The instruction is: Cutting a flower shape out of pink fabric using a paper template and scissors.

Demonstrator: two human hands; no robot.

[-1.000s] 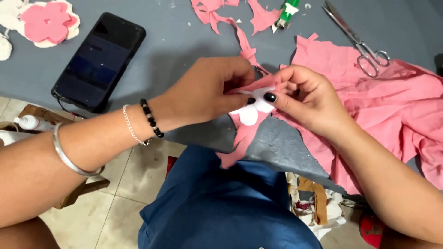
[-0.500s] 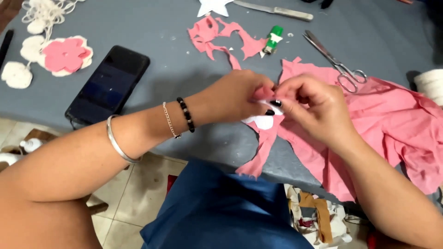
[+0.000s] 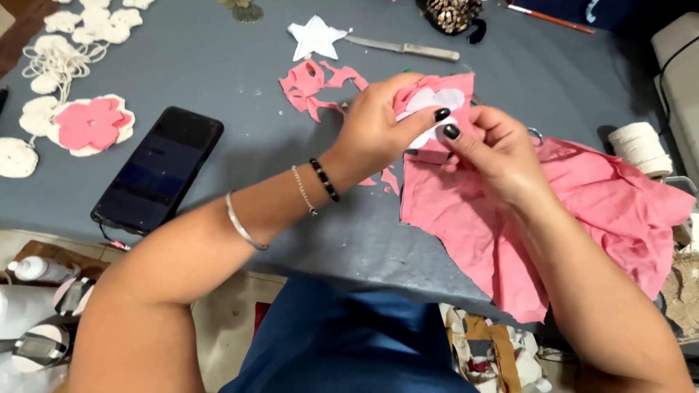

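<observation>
A white flower-shaped template (image 3: 437,102) is being pinched against a corner of the pink fabric (image 3: 582,211), raised just above the grey bench (image 3: 218,65), near its middle. The left hand (image 3: 378,127) is closed over the template's left edge, thumb on top. The right hand (image 3: 495,149) is closed on the lower right edge, thumb and forefinger pressed onto paper and cloth together (dark nails are marking both thumbs).

For this step to be done well, the template should probably be kept flat on the cloth with no fold trapped under it, and both pinches should be kept near the edge so the outline is being left free. The cloth's loose bulk is lying on the bench to the right, draped partly over its near edge; its drag could be pulling the layers askew. Pink scraps (image 3: 313,84) are lying just behind the hands.
</observation>
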